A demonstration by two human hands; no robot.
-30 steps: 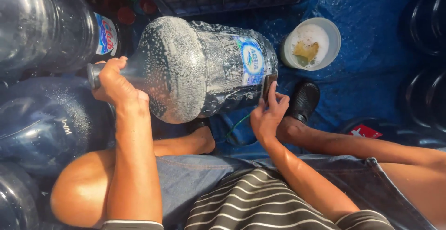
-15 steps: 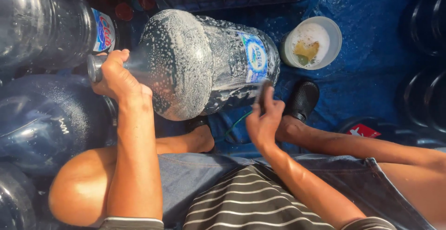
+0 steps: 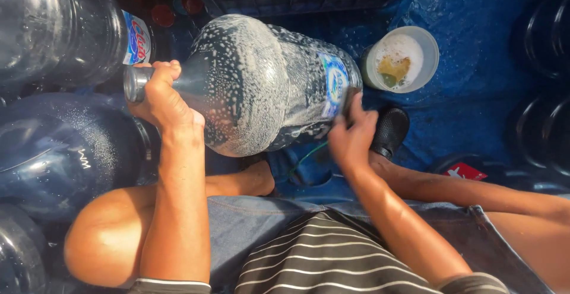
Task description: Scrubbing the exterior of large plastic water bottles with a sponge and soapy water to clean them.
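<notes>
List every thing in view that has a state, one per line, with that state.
Large water jug: on its side, soapy all over, mouth towards the left.
Left hand: grip closed around the jug's neck.
Right hand: pressed to the jug's base; blurred, what it holds unclear.
Small white tub: upright, open, foam and a yellowish lump inside.
Other jugs: lying on their sides at left.
Blue tarp: wet.

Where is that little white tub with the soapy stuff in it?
In the head view the tub sits upper right on the blue sheet, just past the soapy jug's base and above the black shoe by the right hand.
</notes>
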